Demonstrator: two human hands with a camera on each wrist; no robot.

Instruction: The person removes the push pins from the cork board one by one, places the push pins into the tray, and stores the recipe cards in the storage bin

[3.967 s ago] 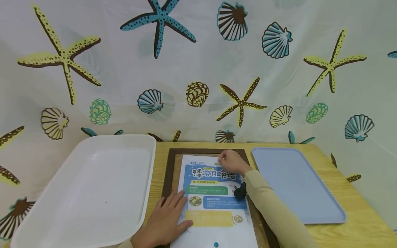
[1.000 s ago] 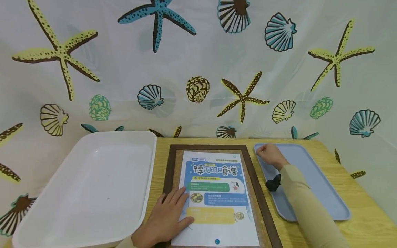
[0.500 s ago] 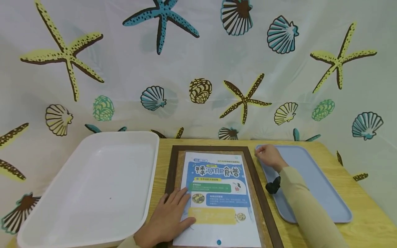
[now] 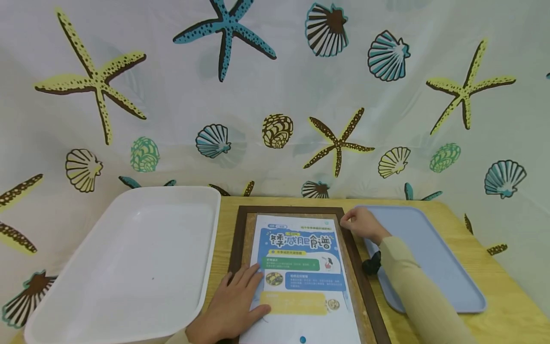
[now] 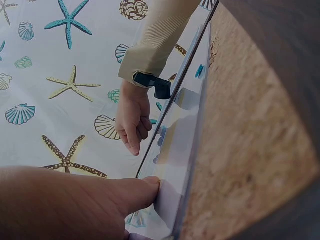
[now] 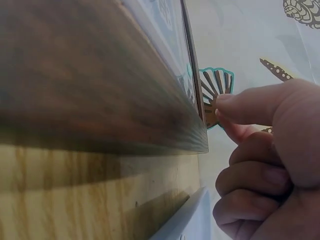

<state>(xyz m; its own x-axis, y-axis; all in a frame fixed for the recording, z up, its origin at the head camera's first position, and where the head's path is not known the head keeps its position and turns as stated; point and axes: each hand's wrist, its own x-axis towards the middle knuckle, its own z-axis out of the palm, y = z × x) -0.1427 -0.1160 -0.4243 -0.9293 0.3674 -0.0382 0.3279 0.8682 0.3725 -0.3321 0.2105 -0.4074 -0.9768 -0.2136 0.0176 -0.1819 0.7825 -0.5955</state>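
A printed poster (image 4: 296, 248) with blue, green and yellow panels lies on a brown-framed cork board (image 4: 370, 329). One teal push pin (image 4: 302, 339) sits at its bottom middle, another push pin (image 4: 326, 222) at its top right corner. My left hand (image 4: 236, 298) rests spread on the poster's left edge, its thumb (image 5: 142, 192) reaching over the sheet in the left wrist view. Over the board's upper right corner hovers my right hand (image 4: 363, 223), its thumb and index tips nearly together and the other fingers (image 6: 252, 177) curled. Between those tips I can make out nothing.
A large white tray (image 4: 215, 229) stands left of the board. A shallow blue tray (image 4: 429, 267) lies to the right, partly under the right forearm. Both trays and the board are on a wooden table (image 4: 513, 306). Behind hangs a sea-patterned curtain (image 4: 258, 95).
From the poster's top right corner, my right hand went to the blue tray's upper left edge, then came back left to the board's frame. My left hand has stayed on the poster.
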